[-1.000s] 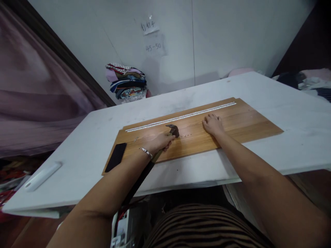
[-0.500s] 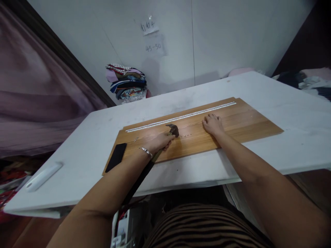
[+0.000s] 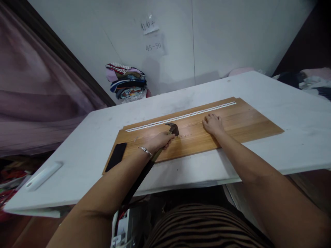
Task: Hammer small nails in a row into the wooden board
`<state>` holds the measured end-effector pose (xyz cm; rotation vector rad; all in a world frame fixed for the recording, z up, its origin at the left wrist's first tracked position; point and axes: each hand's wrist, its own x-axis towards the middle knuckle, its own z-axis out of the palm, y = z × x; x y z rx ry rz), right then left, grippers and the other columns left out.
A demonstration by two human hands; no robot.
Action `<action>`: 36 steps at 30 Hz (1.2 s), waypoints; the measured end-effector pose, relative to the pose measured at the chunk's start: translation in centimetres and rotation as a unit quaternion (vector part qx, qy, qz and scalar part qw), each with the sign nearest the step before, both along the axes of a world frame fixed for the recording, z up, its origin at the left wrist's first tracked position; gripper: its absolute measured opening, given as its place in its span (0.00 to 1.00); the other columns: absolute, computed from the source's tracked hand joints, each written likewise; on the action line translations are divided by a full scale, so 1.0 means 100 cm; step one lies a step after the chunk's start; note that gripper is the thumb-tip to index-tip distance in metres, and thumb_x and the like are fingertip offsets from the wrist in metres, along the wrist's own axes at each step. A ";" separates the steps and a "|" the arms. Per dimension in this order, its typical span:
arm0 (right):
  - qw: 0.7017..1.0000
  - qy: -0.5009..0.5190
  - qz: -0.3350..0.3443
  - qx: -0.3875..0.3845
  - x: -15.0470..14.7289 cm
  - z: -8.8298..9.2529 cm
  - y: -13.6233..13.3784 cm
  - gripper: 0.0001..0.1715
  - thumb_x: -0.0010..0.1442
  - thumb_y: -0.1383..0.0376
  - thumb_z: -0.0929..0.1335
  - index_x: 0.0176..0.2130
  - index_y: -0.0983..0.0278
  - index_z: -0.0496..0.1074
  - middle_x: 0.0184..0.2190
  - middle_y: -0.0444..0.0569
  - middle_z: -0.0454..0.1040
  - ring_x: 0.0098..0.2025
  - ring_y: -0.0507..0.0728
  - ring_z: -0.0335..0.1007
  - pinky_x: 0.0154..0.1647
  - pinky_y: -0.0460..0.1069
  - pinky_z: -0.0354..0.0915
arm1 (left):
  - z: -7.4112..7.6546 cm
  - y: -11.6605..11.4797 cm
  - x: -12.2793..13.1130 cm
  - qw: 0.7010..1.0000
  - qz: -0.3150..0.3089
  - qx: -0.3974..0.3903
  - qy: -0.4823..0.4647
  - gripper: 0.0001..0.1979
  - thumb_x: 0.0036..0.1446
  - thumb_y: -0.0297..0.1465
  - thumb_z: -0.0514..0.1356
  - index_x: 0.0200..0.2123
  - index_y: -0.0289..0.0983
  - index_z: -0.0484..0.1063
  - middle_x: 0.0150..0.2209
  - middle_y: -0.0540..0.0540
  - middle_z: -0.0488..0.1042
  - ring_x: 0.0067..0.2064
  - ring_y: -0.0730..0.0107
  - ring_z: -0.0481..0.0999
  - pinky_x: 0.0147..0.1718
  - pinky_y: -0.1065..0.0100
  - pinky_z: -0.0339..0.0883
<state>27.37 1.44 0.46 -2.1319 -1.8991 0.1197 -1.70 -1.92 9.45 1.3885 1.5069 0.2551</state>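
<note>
My left hand [image 3: 163, 140] is wrapped round a claw hammer [image 3: 174, 129], gripping its handle close below the dark metal head. The hammer is over the middle of a wooden board [image 3: 240, 120], its long handle running back under my left forearm. A row of small nails [image 3: 184, 135] shows in the board just right of the hammer head. Farther right, my right hand [image 3: 213, 124] rests on the board with its fingers slightly bent and nothing seen in them.
Two pale strips [image 3: 181, 117] run along the board's far side. A black flat item [image 3: 116, 157] and a few loose nails [image 3: 136, 138] lie on its left. The board is on a white table [image 3: 85, 144]; folded cloths [image 3: 128, 82] are stacked behind, and a white object [image 3: 43, 176] lies left.
The hammer head and my left hand have shifted very slightly up and left. My right hand has stayed in place on the board.
</note>
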 end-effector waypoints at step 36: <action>1.000 0.005 -0.001 0.005 0.001 -0.003 0.001 0.24 0.70 0.60 0.56 0.50 0.66 0.76 0.56 0.63 0.73 0.62 0.68 0.61 0.61 0.63 0.54 | 0.003 -0.003 0.002 1.000 0.006 -0.012 -0.003 0.09 0.67 0.35 0.58 0.35 0.38 0.67 0.20 0.57 0.61 0.17 0.79 0.59 0.15 0.74 0.54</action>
